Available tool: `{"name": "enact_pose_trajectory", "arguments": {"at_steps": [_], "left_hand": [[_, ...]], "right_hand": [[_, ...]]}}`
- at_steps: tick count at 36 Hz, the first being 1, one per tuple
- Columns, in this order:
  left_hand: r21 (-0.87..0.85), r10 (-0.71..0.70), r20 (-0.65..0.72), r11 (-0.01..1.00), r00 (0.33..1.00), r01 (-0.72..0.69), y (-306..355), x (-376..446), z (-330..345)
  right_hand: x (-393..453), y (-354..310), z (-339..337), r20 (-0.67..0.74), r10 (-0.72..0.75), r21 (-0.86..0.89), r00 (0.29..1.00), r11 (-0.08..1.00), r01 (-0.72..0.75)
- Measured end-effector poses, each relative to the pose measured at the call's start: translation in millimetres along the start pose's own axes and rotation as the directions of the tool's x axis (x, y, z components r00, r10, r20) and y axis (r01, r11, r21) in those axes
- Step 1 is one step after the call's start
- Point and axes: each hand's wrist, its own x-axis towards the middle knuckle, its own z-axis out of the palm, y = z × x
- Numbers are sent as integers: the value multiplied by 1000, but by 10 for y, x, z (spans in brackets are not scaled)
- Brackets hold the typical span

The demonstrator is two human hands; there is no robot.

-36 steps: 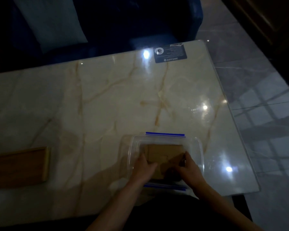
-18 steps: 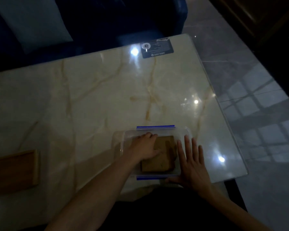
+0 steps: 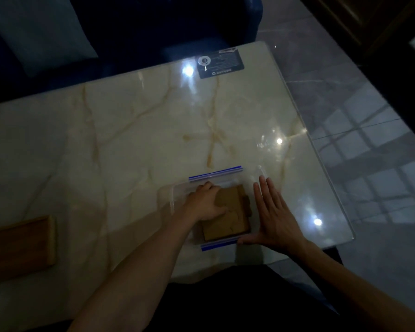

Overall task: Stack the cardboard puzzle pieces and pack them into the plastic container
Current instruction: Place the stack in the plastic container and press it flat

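A clear plastic container point(image 3: 168, 195) with blue clips at its far and near edges sits near the table's front edge. Inside it lies a stack of brown cardboard puzzle pieces point(image 3: 233, 216). My left hand point(image 3: 205, 203) is inside the container with curled fingers, resting on the left part of the stack. My right hand point(image 3: 272, 215) lies flat with straight fingers against the container's right side. The container's right wall is hidden behind that hand.
A wooden board point(image 3: 17, 248) lies at the table's left front. A dark label point(image 3: 221, 63) is stuck near the marble table's point(image 3: 130, 140) far edge. A blue seat with a pale cushion point(image 3: 41, 29) stands beyond. Tiled floor point(image 3: 369, 140) lies to the right.
Both hands held the stack in the container a second ago. My right hand has come out and now lies flat at the container's right side. My left hand stayed on the stack.
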Motion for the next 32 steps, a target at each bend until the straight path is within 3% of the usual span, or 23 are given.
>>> {"name": "enact_pose_trajectory", "arguments": {"at_steps": [10,19,23,25,27,30,32], "left_hand": [[-9,12,-94,1000,995,-13,-29,-132,156],[21,24,-76,1000,997,-23,-44,-158,147],[-132,-38,-180,991,983,14,-14,-291,142],[-386,-134,-261,922,956,24,22,-403,151],[-638,-283,-276,769,919,45,53,-534,171],[-861,-491,-137,488,860,141,67,-691,207],[-926,-520,-48,344,853,158,76,-741,197]], "right_hand": [[24,5,16,-8,-29,-59,1000,998,28],[32,52,32,11,-34,-49,999,998,35],[15,-45,-55,-80,-10,53,997,998,14],[8,-145,-95,-172,28,184,985,983,5],[29,-246,-124,-196,119,394,973,918,-33],[144,-355,-127,-67,241,669,968,731,-135],[252,-394,-117,43,304,746,952,624,-233]]}}
